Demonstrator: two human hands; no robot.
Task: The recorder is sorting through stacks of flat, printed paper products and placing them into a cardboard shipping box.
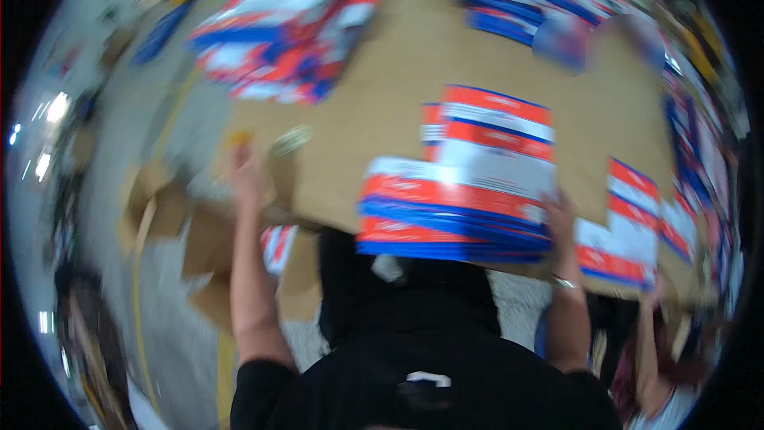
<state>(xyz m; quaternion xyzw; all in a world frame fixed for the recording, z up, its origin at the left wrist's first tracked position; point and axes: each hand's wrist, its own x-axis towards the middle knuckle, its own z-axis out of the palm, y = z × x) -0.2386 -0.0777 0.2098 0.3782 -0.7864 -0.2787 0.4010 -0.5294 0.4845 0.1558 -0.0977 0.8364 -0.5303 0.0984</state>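
Note:
A stack of flat orange, white and blue packets lies at the table's near edge, right in front of me. My right hand grips the stack's right edge, its fingers partly hidden and blurred. Off to the left, my left hand reaches over the table's left edge. A small yellow-orange thing shows at its fingertips, too smeared to name, and the finger pose is unclear. Beside that hand, a pale, shiny roundish thing sits on the brown tabletop.
More packet piles lie at the far left and far right. Open cardboard boxes stand on the floor at left. At right, another person's arm reaches toward packets. Blurred round shapes appear at the far right.

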